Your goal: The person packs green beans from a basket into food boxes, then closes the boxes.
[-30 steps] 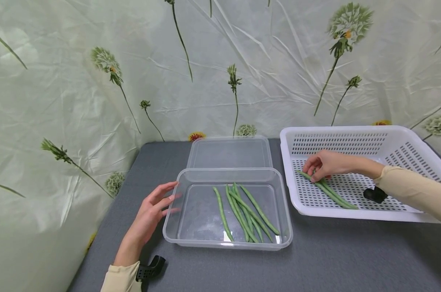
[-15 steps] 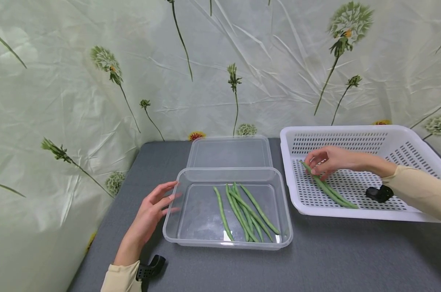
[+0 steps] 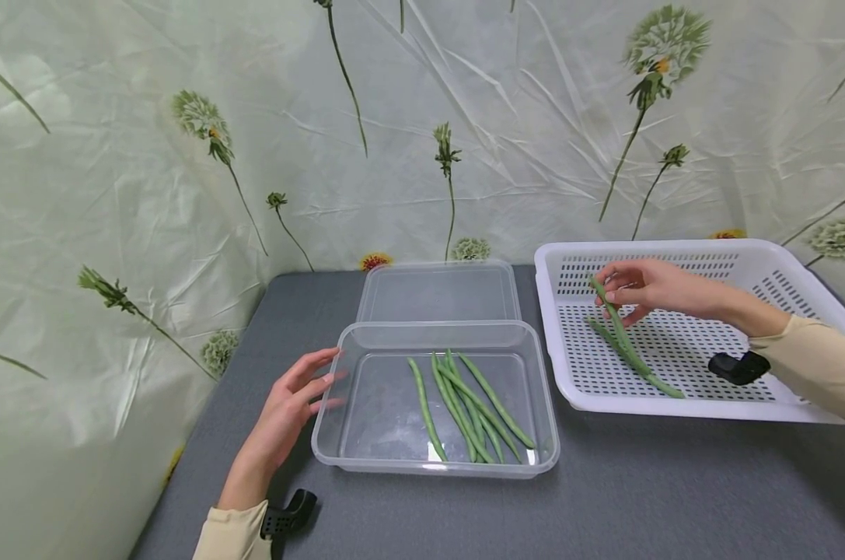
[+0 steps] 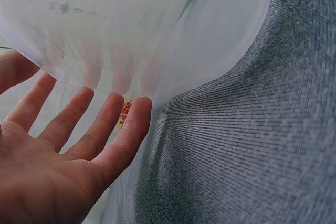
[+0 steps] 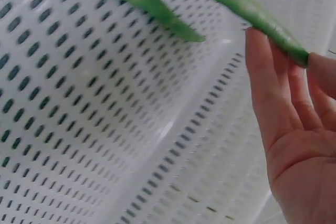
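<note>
Two green beans show in the white perforated basket [image 3: 800, 268] on the right of the grey table [image 3: 646, 498]: one lifted bean [image 3: 614, 319] is pinched near its top end between the thumb and fingertips of the right hand [image 3: 646, 288], so that it slopes down toward the basket floor, and a second bean [image 3: 639, 365] lies on the floor just beside and below it. The right wrist view shows the pinched bean running across the fingertips [image 5: 262, 72], with the other bean's tip close under it and the holed wall of the basket behind. The left hand [image 3: 289, 408] holds nothing; its fingers are straight and slightly spread, resting against the left wall of the clear plastic container [image 3: 331, 459], which the left wrist view confirms. About six more beans [image 3: 467, 404] lie side by side on the container's floor. A clear lid [image 3: 439, 292] lies flat just behind the container, near the flower-printed backdrop [image 3: 184, 155].
</note>
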The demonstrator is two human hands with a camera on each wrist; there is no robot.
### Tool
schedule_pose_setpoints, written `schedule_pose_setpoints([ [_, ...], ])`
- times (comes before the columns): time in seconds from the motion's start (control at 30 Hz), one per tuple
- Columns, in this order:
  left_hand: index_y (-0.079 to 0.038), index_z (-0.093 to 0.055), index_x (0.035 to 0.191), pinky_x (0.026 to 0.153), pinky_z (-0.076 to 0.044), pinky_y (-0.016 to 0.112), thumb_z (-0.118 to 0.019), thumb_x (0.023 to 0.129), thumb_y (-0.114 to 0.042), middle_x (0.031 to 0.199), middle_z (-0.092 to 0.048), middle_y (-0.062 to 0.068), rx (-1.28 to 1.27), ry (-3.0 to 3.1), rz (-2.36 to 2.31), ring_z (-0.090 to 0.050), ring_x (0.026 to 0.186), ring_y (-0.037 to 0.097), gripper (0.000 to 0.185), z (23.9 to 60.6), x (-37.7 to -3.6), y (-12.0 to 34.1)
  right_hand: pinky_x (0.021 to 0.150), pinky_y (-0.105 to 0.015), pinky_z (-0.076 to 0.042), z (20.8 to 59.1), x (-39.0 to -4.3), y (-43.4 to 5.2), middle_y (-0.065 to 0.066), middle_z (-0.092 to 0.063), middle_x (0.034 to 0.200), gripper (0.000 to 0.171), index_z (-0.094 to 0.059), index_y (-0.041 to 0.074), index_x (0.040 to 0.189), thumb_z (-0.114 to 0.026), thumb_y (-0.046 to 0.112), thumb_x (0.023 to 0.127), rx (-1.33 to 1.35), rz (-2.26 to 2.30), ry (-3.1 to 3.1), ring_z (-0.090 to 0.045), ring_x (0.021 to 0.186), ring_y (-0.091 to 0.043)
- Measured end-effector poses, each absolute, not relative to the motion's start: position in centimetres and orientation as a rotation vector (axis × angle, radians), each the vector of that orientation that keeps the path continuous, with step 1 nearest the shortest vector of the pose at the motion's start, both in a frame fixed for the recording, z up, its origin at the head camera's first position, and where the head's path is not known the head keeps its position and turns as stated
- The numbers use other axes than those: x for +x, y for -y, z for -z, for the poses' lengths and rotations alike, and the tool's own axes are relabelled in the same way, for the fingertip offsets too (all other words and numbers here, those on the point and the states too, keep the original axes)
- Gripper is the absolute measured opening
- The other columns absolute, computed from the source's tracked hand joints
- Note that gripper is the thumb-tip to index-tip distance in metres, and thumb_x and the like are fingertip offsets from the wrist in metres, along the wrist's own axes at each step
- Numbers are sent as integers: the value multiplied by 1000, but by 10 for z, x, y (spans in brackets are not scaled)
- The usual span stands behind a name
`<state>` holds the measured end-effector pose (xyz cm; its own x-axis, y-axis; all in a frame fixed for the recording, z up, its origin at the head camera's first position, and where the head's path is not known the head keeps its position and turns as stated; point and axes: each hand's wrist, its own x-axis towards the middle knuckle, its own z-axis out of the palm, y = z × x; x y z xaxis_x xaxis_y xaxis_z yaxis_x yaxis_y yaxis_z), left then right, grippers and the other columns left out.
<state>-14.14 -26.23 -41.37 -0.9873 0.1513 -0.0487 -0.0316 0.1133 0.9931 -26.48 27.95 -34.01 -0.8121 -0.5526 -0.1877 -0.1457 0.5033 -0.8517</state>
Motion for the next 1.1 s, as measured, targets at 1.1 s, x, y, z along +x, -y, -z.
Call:
schedule_pose_setpoints([
  [1.1, -9, -45, 144, 90, -53, 44, -57, 102, -23, 151, -39, 8, 139, -2208, -2028, -50, 128, 26, 46, 414, -143, 263, 65, -43, -59, 298, -198, -179, -18, -65, 102, 32, -55, -3, 121, -68, 4, 93, -720, 1834, -2444, -68, 84, -19],
])
